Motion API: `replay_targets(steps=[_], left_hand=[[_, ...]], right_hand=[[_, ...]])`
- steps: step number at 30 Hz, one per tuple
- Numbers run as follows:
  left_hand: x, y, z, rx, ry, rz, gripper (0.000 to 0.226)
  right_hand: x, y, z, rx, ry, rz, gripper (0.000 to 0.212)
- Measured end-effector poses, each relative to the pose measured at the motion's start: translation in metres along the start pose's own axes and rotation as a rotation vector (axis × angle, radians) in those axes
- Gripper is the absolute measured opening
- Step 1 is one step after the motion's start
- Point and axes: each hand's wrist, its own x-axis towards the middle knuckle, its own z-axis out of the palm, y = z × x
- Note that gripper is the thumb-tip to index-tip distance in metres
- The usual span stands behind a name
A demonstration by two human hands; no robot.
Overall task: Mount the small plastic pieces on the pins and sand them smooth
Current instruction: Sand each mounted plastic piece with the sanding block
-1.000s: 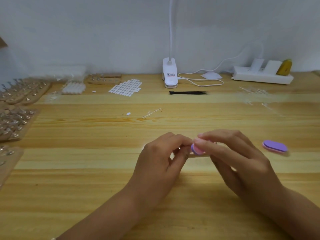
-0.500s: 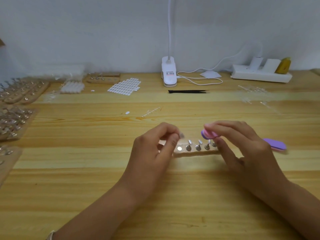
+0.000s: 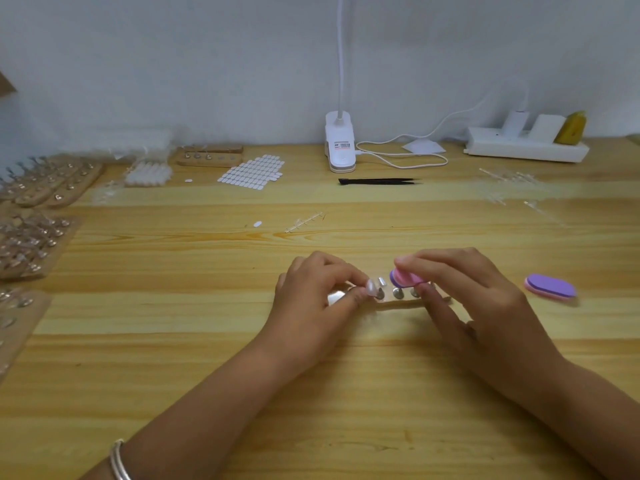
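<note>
A small wooden strip (image 3: 391, 304) with a row of metal pins (image 3: 397, 292) lies on the table between my hands. My left hand (image 3: 313, 299) pinches a small clear plastic piece (image 3: 371, 287) at the left end of the pin row, beside a pin. My right hand (image 3: 474, 299) grips a pink and purple sanding block (image 3: 403, 278) just above the pins; its lower fingers rest on the strip's right part and hide that end.
A second purple sanding block (image 3: 550, 287) lies to the right. Wooden pin strips (image 3: 34, 237) crowd the left edge. Farther back are a sheet of white pieces (image 3: 252, 171), black tweezers (image 3: 377, 181), a lamp base (image 3: 340, 143), a power strip (image 3: 526, 147) and clear sprues (image 3: 304, 221).
My hands parted from a tight huddle, uncovering the strip and pins. My right hand lifted the sanding block away; my left hand now brings the clear piece down to the pin row.
</note>
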Motion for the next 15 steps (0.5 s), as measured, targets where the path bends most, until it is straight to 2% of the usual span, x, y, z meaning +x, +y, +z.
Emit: replay_targets(steps=[5, 10, 15], left_hand=[[-0.0009, -0.0017, -0.0014, 0.057, 0.034, 0.005, 0.013], [-0.0023, 0.0011, 0.0038, 0.188, -0.01, 0.016, 0.029], [-0.0049, -0.002, 0.0027, 0.262, 0.0, 0.033, 0.02]], right_hand=[[-0.0001, 0.001, 0.0004, -0.022, 0.004, 0.031, 0.03], [0.0012, 0.0003, 0.001, -0.034, -0.012, 0.09, 0.033], [0.001, -0.0026, -0.0008, -0.001, -0.012, 0.044, 0.031]])
